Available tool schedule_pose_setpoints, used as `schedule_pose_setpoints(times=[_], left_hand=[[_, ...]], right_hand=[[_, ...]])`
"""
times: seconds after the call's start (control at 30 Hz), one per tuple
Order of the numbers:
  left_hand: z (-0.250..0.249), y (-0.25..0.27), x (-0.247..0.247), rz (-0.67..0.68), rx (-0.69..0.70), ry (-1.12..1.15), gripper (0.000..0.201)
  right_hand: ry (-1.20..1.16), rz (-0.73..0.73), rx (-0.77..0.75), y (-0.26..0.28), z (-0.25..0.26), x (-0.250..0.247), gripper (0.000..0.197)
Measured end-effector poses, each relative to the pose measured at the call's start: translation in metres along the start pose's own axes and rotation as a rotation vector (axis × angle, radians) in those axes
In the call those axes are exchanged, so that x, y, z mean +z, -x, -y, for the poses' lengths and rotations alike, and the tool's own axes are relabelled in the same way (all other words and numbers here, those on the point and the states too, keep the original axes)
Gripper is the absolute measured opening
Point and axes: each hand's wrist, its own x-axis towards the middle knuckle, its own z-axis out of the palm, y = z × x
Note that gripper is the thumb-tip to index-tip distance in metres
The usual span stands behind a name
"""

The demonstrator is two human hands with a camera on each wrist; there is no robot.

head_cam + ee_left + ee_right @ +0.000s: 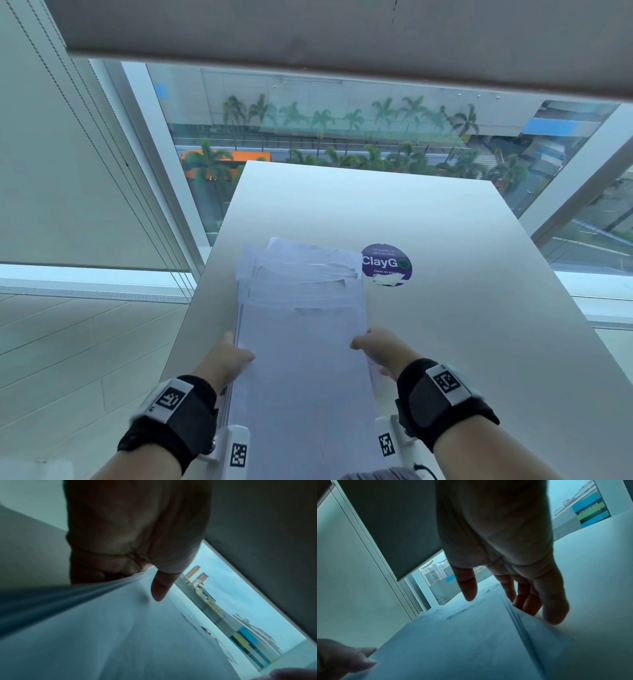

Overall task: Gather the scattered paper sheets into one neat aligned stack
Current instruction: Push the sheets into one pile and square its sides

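Observation:
A stack of white paper sheets (301, 342) lies lengthwise on the white table (462, 342), its near end reaching towards my body. The far ends of the sheets are staggered and uneven. My left hand (236, 354) grips the stack's left edge; in the left wrist view the thumb (158, 591) lies on top of the paper (120, 635) and the fingers curl under it. My right hand (368, 344) holds the right edge, with its thumb (468, 588) on the top sheet (453, 635) and its fingers (530, 604) down along the side.
A round purple ClayGo sticker (387, 264) sits on the table just right of the stack's far end. The table's left edge runs close to the stack, with floor (68, 359) beyond. Windows and a lowered blind (308, 31) stand behind the table.

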Motion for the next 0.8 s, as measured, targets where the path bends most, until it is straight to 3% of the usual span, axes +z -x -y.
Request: schedule_pose_setpoints(times=[0.07,0.13,0.27,0.4,0.43,0.5,0.53,0.6,0.67,0.8], left_hand=[[-0.005,0.000,-0.003,-0.140,0.087,-0.026,0.028],[-0.011,0.002,-0.003,-0.199,0.157,0.043,0.015],[-0.009,0.004,0.000,-0.035,0.092,0.139,0.060],[-0.002,0.004,0.006,-0.007,0.045,0.076,0.074],[0.000,0.003,0.005,-0.023,0.032,0.056,0.063],[0.001,0.003,0.004,-0.130,0.047,0.022,0.016],[0.002,0.002,0.004,-0.186,0.065,0.030,0.003],[0.000,0.003,0.004,-0.266,0.104,0.006,0.002],[-0.003,0.002,0.003,-0.253,0.119,0.044,0.019],[-0.003,-0.011,0.003,-0.055,0.040,0.238,0.075]], right_hand=[[-0.007,0.028,0.028,0.001,-0.001,-0.002,0.032],[-0.005,0.063,0.047,0.003,-0.003,-0.003,0.025],[0.184,0.134,0.042,0.008,-0.009,-0.001,0.037],[0.483,0.219,0.026,0.009,-0.011,-0.006,0.034],[0.493,0.192,0.012,0.006,-0.010,-0.008,0.026],[0.374,0.077,-0.029,-0.002,-0.010,-0.012,0.014],[0.270,0.003,-0.050,-0.008,-0.011,-0.012,0.015],[0.022,-0.042,-0.038,-0.017,-0.012,-0.010,0.014],[-0.177,-0.021,0.018,-0.024,-0.014,-0.006,0.008],[-0.324,0.013,0.052,-0.031,-0.013,-0.005,0.031]])
